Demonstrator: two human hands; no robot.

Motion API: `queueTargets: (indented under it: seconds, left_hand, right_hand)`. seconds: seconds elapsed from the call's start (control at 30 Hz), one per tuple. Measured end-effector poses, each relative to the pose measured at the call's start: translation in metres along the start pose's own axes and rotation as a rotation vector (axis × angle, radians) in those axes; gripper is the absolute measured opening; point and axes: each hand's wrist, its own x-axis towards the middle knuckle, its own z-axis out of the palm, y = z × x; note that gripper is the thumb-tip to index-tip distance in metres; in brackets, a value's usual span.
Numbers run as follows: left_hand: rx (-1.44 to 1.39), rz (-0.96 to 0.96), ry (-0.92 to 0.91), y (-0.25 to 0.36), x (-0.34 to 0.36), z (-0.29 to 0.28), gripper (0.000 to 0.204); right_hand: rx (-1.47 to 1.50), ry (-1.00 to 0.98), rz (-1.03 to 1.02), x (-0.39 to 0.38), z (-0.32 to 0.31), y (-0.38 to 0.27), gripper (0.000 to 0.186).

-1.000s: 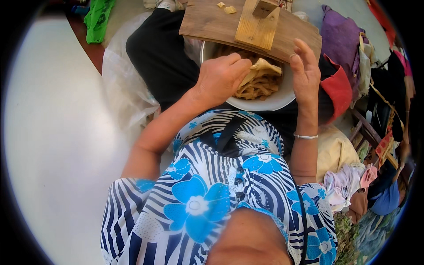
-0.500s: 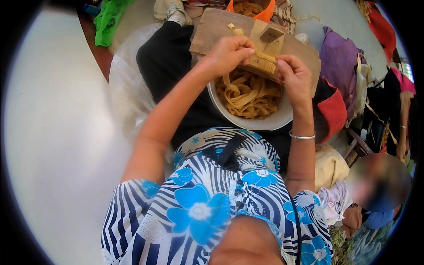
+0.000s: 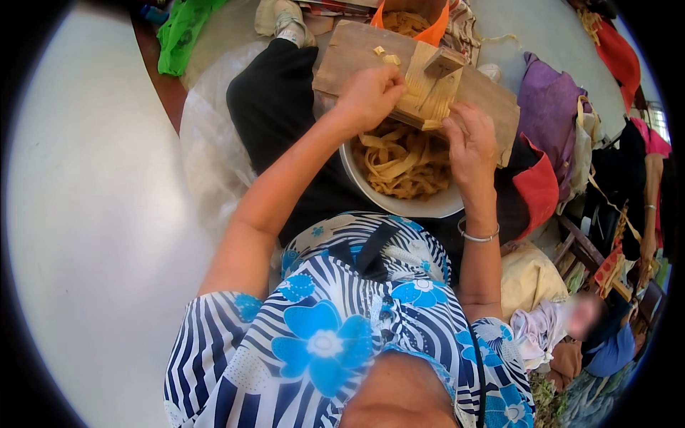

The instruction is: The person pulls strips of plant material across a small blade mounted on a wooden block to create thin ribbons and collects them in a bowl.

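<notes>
My left hand [image 3: 372, 95] is closed in a pinch on the left part of the worn wooden board [image 3: 342, 64]; what is between its fingertips is hidden. My right hand [image 3: 468, 143] pinches a flat tan strip [image 3: 432, 125] at the board's near edge. The board carries a lighter wooden plate [image 3: 421, 71] with an upright block [image 3: 444, 60], and small tan pieces [image 3: 391, 58] lie left of them. Just below the board, between my legs, a pale round bowl [image 3: 374, 202] holds a tangled heap of similar strips [image 3: 407, 167].
An orange container [image 3: 435, 30] of tan pieces stands beyond the board. Purple cloth [image 3: 539, 121], red fabric and piled clothing lie at right, where another person's arm [image 3: 651, 200] shows. At left are a clear plastic sheet [image 3: 207, 143], a green bag [image 3: 178, 36] and a pale smooth surface [image 3: 100, 214].
Both hands have risen from the bowl to the board. My right fingers have closed from apart onto a strip, which was stretched between both hands half a second ago.
</notes>
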Motion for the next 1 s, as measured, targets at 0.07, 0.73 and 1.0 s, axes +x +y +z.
queueTargets:
  seconds: [0.07,0.73,1.0]
  left_hand:
    - [-0.353,-0.192,-0.114,0.018,-0.021,0.016,0.013]
    - [-0.514,0.416,-0.325,0.133,-0.069,-0.024,0.022]
    - [-0.781,-0.1,-0.185,0.061,-0.061,0.057,0.034]
  right_hand:
    - [0.017,0.065,-0.089,0.006,0.0,-0.024,0.017]
    - [1.323,-0.257,0.184,-0.006,-0.095,-0.083,0.038]
    - [0.327,0.174,0.267,-0.022,0.007,-0.016,0.019]
